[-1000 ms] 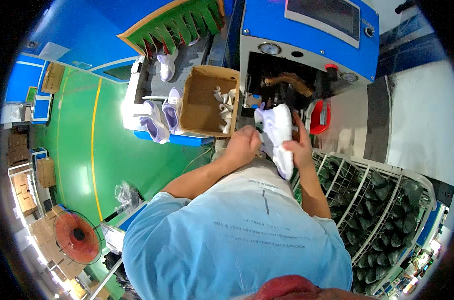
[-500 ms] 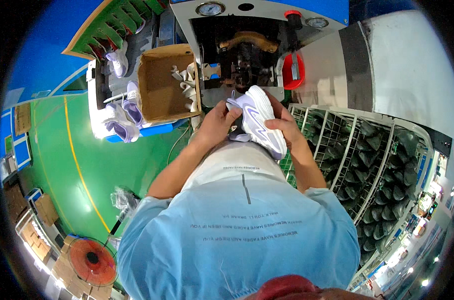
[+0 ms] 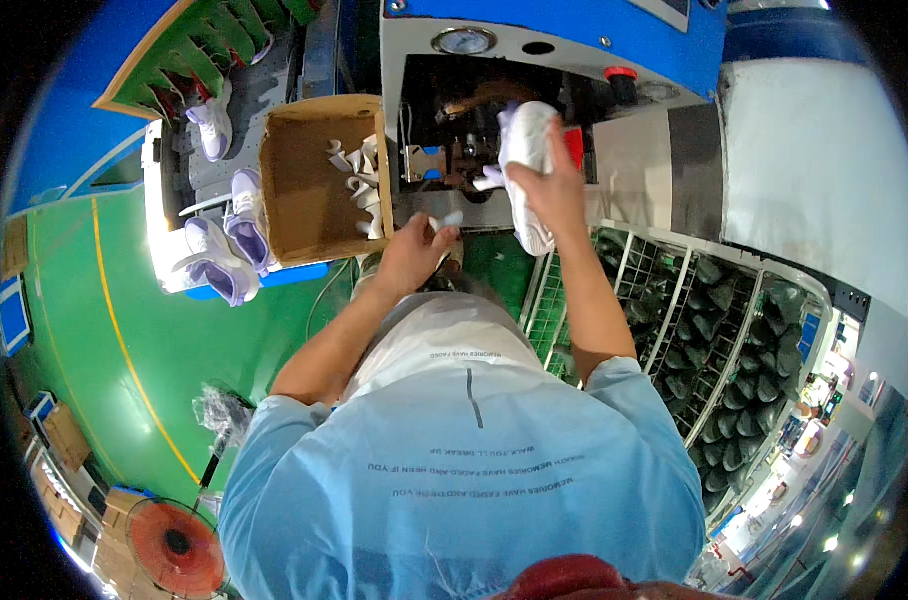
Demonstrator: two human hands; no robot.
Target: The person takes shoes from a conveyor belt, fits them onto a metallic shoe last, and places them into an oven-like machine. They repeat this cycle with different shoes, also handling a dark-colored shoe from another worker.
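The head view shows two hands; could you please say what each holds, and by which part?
The right hand grips a white-lavender shoe around its middle. The left hand pinches a small whitish piece; which part cannot be told.

Exposure was pretty decent overall: the green floor [image 3: 154, 330] and blue shirt [image 3: 464, 440] came out bright and easy to read. The dim part was inside the machine [image 3: 554, 30], where stuff just melted into black. The dark bits in the rack [image 3: 674, 340] sank into shade too. White things got hit hardest, like the shoe [image 3: 529, 135], which was washed out with hardly any detail, and the surface's pale edge [image 3: 156, 215] was glaring. Lamps [image 3: 831, 543] at lower right were harsh little spots. Fisheye bowed the white panel [image 3: 824, 150] badly, and the corners went fully black, with softness near the rim.
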